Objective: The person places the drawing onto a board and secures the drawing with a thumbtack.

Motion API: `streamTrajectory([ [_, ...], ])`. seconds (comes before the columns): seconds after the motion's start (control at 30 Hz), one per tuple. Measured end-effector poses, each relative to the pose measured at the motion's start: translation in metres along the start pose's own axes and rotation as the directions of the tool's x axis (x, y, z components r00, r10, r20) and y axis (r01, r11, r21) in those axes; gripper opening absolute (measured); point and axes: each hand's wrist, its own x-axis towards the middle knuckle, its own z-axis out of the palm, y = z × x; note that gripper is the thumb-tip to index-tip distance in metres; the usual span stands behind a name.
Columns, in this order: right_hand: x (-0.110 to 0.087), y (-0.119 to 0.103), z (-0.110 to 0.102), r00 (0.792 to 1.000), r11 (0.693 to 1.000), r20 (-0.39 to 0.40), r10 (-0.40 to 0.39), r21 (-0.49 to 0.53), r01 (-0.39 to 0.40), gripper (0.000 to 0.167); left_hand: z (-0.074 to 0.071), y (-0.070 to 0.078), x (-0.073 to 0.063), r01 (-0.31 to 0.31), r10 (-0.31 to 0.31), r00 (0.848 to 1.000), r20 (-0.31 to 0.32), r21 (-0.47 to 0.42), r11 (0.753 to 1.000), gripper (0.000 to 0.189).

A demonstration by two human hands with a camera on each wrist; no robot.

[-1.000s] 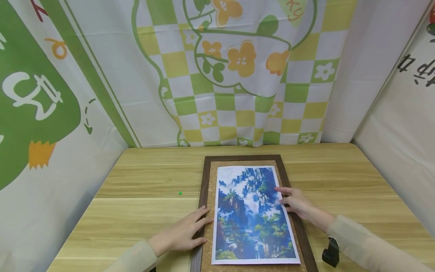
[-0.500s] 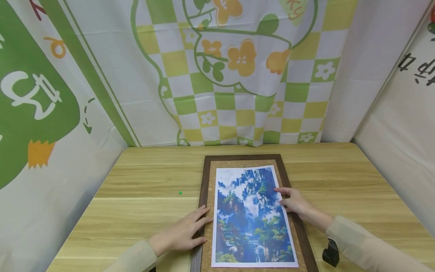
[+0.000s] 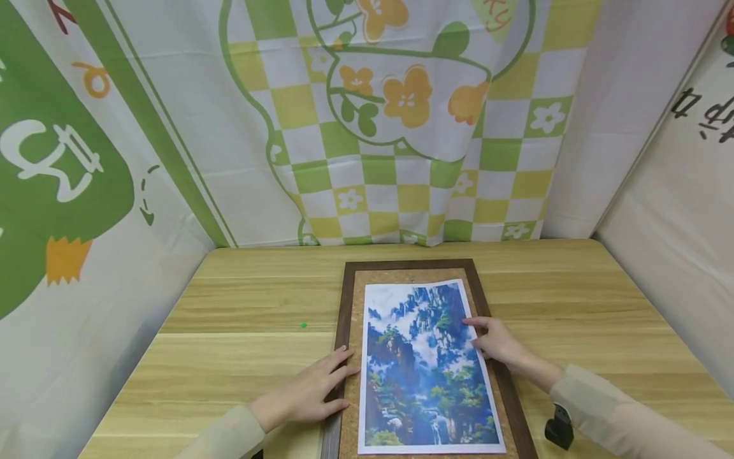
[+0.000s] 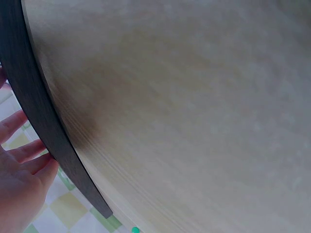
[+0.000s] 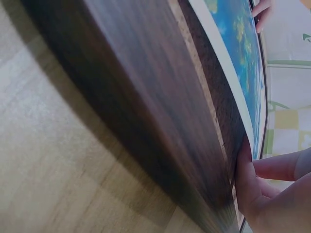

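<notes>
A landscape print (image 3: 427, 370) of blue mountains and a waterfall, with a white border, lies on a cork board (image 3: 358, 299) in a dark brown wooden frame (image 3: 344, 312). My right hand (image 3: 501, 344) pinches the print's right edge between thumb and fingers. In the right wrist view the border (image 5: 233, 87) stands slightly raised off the cork by that hand (image 5: 272, 189). On the frame's left side rests my left hand (image 3: 304, 389), fingers spread and nearly straight, fingertips on the cork. The left wrist view shows that hand (image 4: 24, 179) along the frame's outer side (image 4: 53, 121).
The frame lies lengthwise on a light wooden table (image 3: 229, 370). Left of it, a small green dot (image 3: 304, 325) sits on the table. Behind the table hangs a green and yellow checked curtain (image 3: 413, 159). A black device (image 3: 559, 427) is at the right wrist.
The print has shifted slightly on the cork, its lower edge a little nearer to me and its top left corner lower. Both hands stay almost in place.
</notes>
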Motion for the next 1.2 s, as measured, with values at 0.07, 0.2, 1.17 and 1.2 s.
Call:
streamTrajectory([
  [0.07,-0.0002,-0.0001,0.0007,1.000,1.000,-0.004,-0.011,-0.009,0.011,0.043,0.0001,0.0000,0.0003,0.001,-0.001,1.000,0.002,0.000,1.000,0.052],
  [0.2,-0.0007,-0.0010,0.0016,1.000,1.000,-0.012,-0.019,-0.015,0.019,0.043,-0.0003,0.0001,0.0003,0.004,-0.004,1.000,0.013,-0.003,1.000,0.052],
  [1.17,0.0027,0.0000,0.0049,0.974,0.943,-0.052,-0.222,-0.266,0.201,0.041,-0.0024,0.0019,-0.0002,0.006,-0.006,1.000,0.021,-0.006,1.000,0.053],
  [1.2,0.0026,0.0001,0.0050,0.973,0.941,-0.050,-0.225,-0.268,0.204,0.041,-0.0022,0.0019,-0.0002,0.006,-0.006,1.000,0.021,-0.005,1.000,0.053],
])
